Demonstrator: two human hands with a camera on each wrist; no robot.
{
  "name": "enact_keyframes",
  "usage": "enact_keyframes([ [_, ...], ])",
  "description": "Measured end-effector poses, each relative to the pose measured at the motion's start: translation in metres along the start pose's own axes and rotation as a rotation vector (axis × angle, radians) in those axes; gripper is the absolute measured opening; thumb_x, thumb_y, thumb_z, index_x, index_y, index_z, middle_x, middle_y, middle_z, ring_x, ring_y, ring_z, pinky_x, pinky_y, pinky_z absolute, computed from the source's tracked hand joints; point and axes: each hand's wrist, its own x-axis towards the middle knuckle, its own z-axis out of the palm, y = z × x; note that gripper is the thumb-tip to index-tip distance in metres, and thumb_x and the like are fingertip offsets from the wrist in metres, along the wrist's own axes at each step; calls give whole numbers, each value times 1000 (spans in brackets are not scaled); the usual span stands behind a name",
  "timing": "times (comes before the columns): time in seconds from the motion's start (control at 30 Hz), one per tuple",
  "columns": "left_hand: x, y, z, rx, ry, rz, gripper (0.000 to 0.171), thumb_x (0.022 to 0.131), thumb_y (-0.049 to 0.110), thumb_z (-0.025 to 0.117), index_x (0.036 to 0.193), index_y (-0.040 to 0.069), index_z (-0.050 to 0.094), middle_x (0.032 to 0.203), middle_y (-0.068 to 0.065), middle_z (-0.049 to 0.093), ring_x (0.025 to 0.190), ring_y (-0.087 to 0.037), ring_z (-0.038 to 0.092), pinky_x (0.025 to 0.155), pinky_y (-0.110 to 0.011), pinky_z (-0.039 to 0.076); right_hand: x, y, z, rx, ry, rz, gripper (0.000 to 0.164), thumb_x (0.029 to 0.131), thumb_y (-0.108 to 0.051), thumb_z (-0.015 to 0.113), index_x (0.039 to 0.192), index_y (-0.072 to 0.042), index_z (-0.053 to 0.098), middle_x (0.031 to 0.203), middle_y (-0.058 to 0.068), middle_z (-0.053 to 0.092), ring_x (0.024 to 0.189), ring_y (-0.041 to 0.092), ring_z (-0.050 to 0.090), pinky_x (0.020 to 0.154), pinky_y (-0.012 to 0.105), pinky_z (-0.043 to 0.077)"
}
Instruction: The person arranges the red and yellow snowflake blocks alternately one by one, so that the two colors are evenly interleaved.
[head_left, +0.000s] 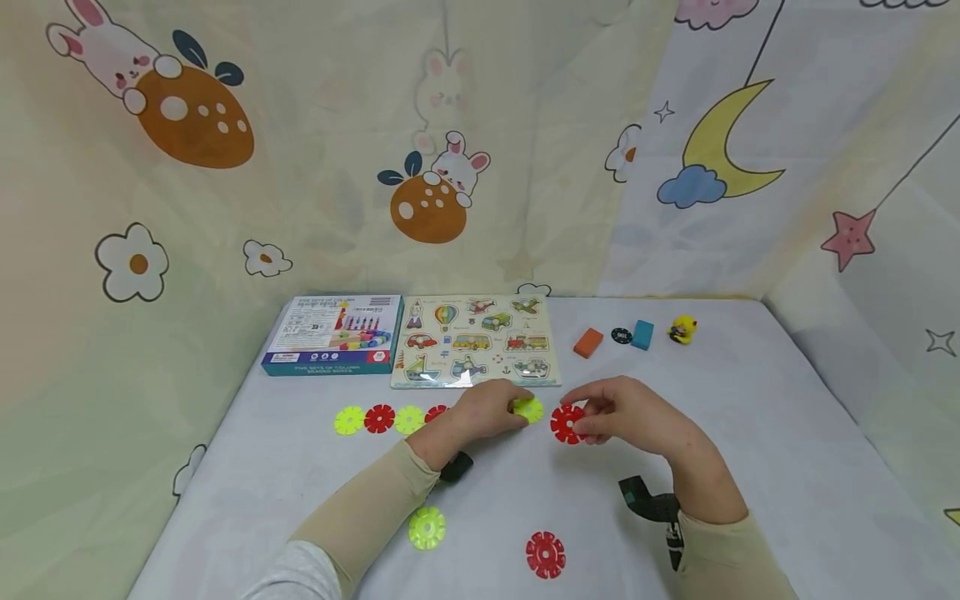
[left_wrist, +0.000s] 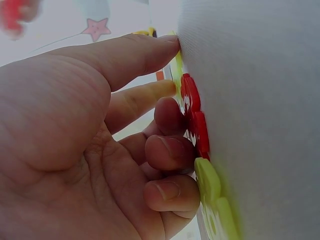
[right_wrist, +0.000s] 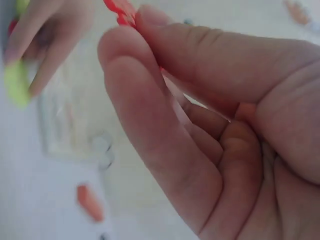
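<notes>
My left hand [head_left: 487, 408] holds a yellow-green flower-shaped disc [head_left: 531, 409] between thumb and forefinger, against the tabletop. To its right and raised off the table, my right hand [head_left: 630, 417] pinches a red flower-shaped disc [head_left: 564, 425] by its edge. A row of alternating discs runs leftward from the left hand: a yellow-green disc [head_left: 348, 421], a red disc [head_left: 379, 418], another yellow-green disc [head_left: 409, 419] and a partly hidden red disc [head_left: 437, 411]. In the left wrist view, the curled other fingers lie close to a red disc [left_wrist: 202, 132] and a yellow-green disc [left_wrist: 209, 180].
Nearer the front lie a loose yellow-green disc [head_left: 427, 528] and a red disc [head_left: 545, 555]. Behind the row are a boxed set [head_left: 330, 333] and a vehicle picture board [head_left: 480, 342]. Back right: an orange block [head_left: 588, 342], black round piece [head_left: 621, 335], blue block [head_left: 642, 334] and yellow figurine [head_left: 682, 329].
</notes>
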Motion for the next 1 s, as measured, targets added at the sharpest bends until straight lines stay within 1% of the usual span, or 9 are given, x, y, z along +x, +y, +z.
enact_keyframes([
  [0.07,0,0,0,6,2,3,45,85,34,69,127,21,61,86,9,54,81,-11,48,68,-26,39,9,12,-4,10,31,41,37,84,-17,72,118,-7,63,82,8,63,70,23,64,66,34,54],
  [0.2,1,-1,0,5,2,7,44,85,33,69,127,21,61,84,9,55,79,-10,49,67,-26,39,27,39,-4,41,84,112,38,85,-14,71,121,-5,61,83,10,62,71,22,63,67,33,54],
  [0.33,1,-1,0,-3,0,11,43,86,32,69,127,21,61,81,8,54,78,-10,49,66,-26,39,44,64,3,78,112,196,40,84,-15,71,122,-6,59,84,10,62,69,22,65,67,31,53],
  [0.4,0,-1,0,-11,1,11,44,86,32,69,127,20,61,81,9,53,79,-10,48,67,-26,39,51,71,9,101,125,237,40,84,-16,72,121,-6,59,83,10,62,67,22,66,66,30,53],
  [0.47,0,-1,0,-13,5,11,44,85,32,69,127,20,61,81,9,54,79,-10,48,67,-26,40,56,74,15,116,141,257,39,84,-16,72,119,-6,59,81,10,63,64,22,65,64,30,53],
  [0.6,-1,1,0,-2,13,17,43,85,31,70,126,20,62,81,9,54,77,-10,49,67,-25,40,61,72,24,85,175,253,41,83,-18,73,118,-4,58,81,11,62,64,20,64,64,29,53],
  [0.7,-2,2,-1,8,12,19,43,85,31,69,126,19,62,78,8,54,73,-9,49,65,-25,40,61,68,27,-20,216,248,43,80,-19,76,117,-7,60,86,9,59,71,20,59,65,29,51],
  [0.83,-2,3,-3,27,7,13,43,86,31,69,127,19,61,75,8,54,71,-10,49,64,-25,40,62,66,29,-152,257,247,40,77,-18,78,113,-8,63,90,6,56,82,21,51,67,30,46],
  [1.0,-2,5,-4,52,5,12,44,86,32,69,127,18,61,84,8,58,77,-11,50,68,-26,41,64,68,32,-188,274,259,33,79,-17,76,110,-9,65,90,6,54,87,22,50,68,30,46],
])
